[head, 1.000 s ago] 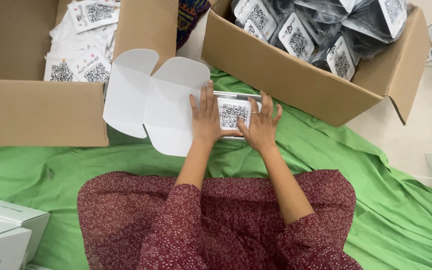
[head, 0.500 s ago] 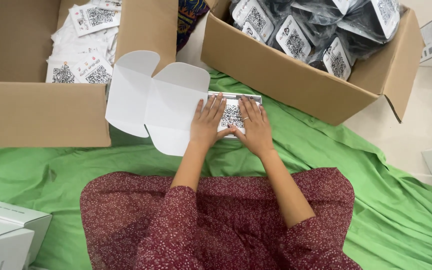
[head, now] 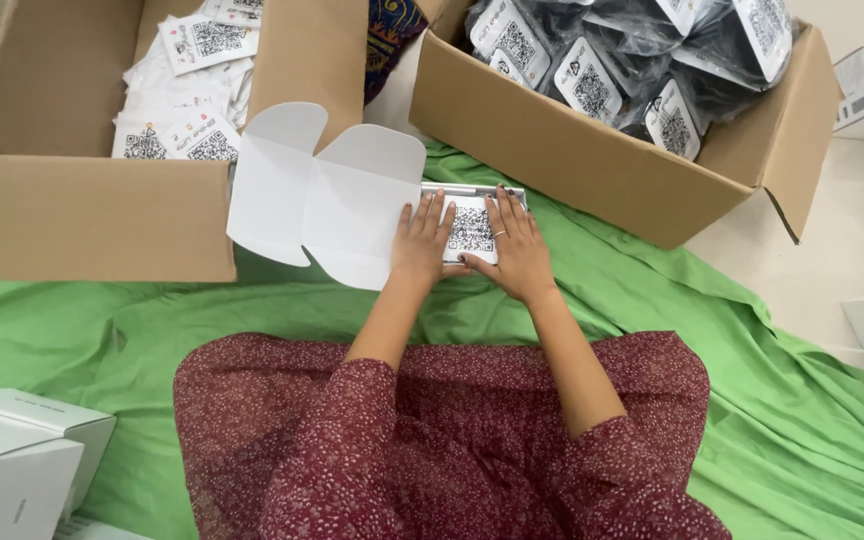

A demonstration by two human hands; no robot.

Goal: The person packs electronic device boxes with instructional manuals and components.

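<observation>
Head view: left hand [head: 422,245] and right hand [head: 517,255] pressed flat, fingers spread and gripping nothing, on a white card [head: 472,228] with a printed square code, seated in the open white carton [head: 327,195] on the green cloth [head: 752,400]. Probably light and stiff yet easily creased (thin board), so best taken by its edges. Flanked by two brown cardboard boxes [head: 102,230] [head: 592,170].
</observation>
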